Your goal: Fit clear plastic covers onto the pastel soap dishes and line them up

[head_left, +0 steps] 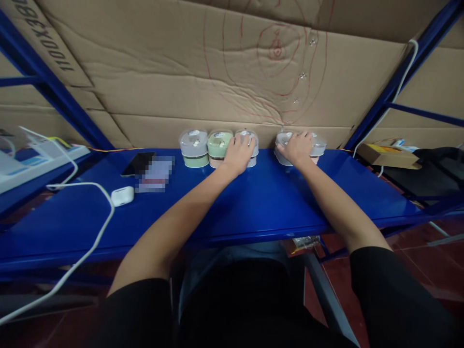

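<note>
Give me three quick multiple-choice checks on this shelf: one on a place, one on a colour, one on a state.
1. Where is the white earbud case?
A) On the shelf, left of the food containers
B) On the floor
C) Inside a cardboard box

2. What colour is the shelf top?
A) Red
B) Blue
C) Grey

3. How are the left hand and right hand placed?
A) Both raised clear of everything
B) Only one touches anything
C) Both lie on clear lids

1 A: it lies left of them.
2 B: the bare metal shows blue.
3 C: each hand covers a lid.
</note>
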The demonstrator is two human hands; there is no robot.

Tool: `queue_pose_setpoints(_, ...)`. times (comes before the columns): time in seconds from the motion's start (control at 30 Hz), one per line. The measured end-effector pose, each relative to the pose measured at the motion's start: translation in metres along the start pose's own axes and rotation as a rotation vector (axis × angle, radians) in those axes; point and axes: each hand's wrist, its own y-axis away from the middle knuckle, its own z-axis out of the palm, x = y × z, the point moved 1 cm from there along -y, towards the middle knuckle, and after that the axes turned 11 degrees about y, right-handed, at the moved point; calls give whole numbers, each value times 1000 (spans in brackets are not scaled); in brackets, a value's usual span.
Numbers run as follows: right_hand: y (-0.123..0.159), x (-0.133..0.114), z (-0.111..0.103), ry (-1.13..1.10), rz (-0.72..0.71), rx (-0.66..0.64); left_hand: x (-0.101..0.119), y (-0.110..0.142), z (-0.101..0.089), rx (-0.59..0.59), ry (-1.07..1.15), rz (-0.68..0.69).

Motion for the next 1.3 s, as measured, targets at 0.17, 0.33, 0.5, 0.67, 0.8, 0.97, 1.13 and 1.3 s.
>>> queue_pose_setpoints(0.17,11,2,-8,-25,-20,90,-3,8,2,19,-9,33)
queue_pose_setpoints(0.33,20,10,-22,-187,-86,134,-7,12,13,109,136,119)
queue_pose_setpoints(0.5,38,18,-37,-625,-384,173,-12,33,5,177,312,234)
queue_pose_setpoints(0.67,72,7,-46,-934,-996,8,-25,88,-8,121,514,499)
queue_pose_setpoints(0.8,96,-7,-49,-890,-1114,-137,-34,118,-4,92,591,471)
queue_pose_setpoints(0.97,114,-9,-50,-752,-1051,-165,-35,120,1,-26,698,296)
queue_pose_setpoints(1.13,122,-13,-47,-739,-1012,-139,-37,114,-2,-146,921,133)
queue_pose_setpoints(1.3,107,-4,-48,-874,-992,-144,-41,112,4,-84,975,111)
